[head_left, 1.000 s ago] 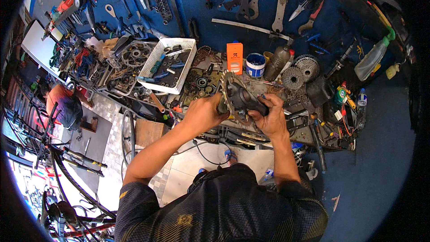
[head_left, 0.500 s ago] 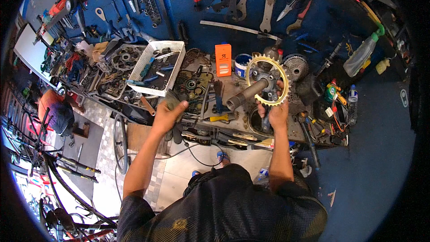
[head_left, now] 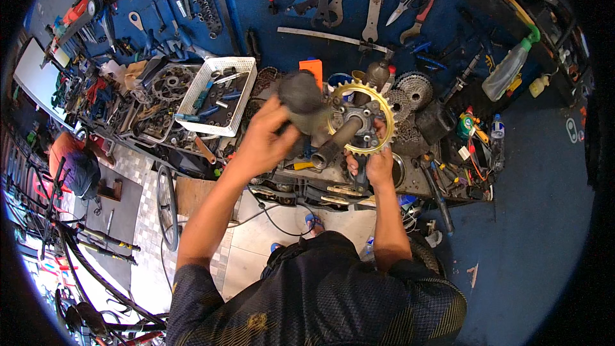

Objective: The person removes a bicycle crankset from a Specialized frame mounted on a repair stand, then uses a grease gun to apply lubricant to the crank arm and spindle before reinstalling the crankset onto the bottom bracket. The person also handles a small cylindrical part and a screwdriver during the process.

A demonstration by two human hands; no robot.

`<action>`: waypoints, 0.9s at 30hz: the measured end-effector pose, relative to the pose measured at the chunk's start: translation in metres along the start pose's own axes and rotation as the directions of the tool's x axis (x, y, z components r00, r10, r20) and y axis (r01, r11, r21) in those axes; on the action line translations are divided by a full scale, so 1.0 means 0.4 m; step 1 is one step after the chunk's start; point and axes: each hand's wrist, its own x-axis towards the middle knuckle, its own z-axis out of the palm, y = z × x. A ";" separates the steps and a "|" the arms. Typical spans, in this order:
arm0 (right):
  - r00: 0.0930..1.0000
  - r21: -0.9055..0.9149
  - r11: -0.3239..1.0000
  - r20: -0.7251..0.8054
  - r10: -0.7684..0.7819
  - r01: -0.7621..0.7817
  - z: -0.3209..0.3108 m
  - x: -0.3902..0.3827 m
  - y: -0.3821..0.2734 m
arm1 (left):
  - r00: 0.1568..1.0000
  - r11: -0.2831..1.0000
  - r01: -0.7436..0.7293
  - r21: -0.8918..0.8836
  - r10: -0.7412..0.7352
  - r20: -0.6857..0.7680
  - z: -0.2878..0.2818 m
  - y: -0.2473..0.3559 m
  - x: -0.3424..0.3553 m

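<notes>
My right hand grips a bicycle crankset by its dark crank arm, with fingers behind the chainring. Its toothed chainring is gold, and a thick hollow spindle points toward the lower left. Curled around a dark grey cloth, my left hand is just left of the chainring. The cloth is smeared by motion, and I cannot tell whether it touches the teeth. Behind it an orange box is partly hidden.
A white basket of tools stands on the cluttered bench. Cassettes and a water bottle are to the right. Wrenches hang on the blue wall. Another person sits at the far left, beyond a wheel.
My left hand has swung right and up with the cloth, close to the chainring, now covering part of the orange box. The crankset has shifted slightly left and its spindle tilts more downward.
</notes>
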 end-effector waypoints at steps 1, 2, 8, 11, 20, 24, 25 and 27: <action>1.000 -0.023 1.000 0.002 0.014 -0.014 0.008 -0.004 -0.001 | 0.995 0.993 -0.083 0.084 0.079 0.055 0.012 0.015 0.018; 0.999 -0.044 0.999 0.036 0.019 -0.018 0.016 -0.007 -0.001 | 0.981 0.972 -0.170 0.163 0.152 0.118 0.015 0.026 0.034; 0.997 -0.075 0.997 0.074 -0.010 0.016 0.034 -0.037 -0.007 | 0.907 0.800 -0.410 0.438 0.306 0.291 -0.007 0.046 0.076; 0.994 0.022 0.996 0.081 0.080 -0.082 0.031 -0.057 -0.012 | 0.873 0.771 -0.473 0.427 0.343 0.347 -0.019 0.046 0.086; 0.951 0.028 0.957 0.119 0.284 -0.290 0.031 -0.062 -0.011 | 0.760 0.553 -0.642 0.530 0.371 0.533 -0.062 0.047 0.094; 0.937 0.046 0.948 0.180 0.301 -0.314 0.034 -0.063 -0.016 | 0.737 0.609 -0.658 0.443 0.398 0.546 -0.067 0.054 0.084; 0.934 0.075 0.947 0.203 0.293 -0.314 0.038 -0.065 -0.016 | 0.742 0.643 -0.645 0.413 0.396 0.541 -0.067 0.058 0.080; 0.942 0.112 0.945 0.180 0.285 -0.307 0.047 -0.068 -0.016 | 0.764 0.687 -0.604 0.403 0.356 0.538 -0.068 0.065 0.080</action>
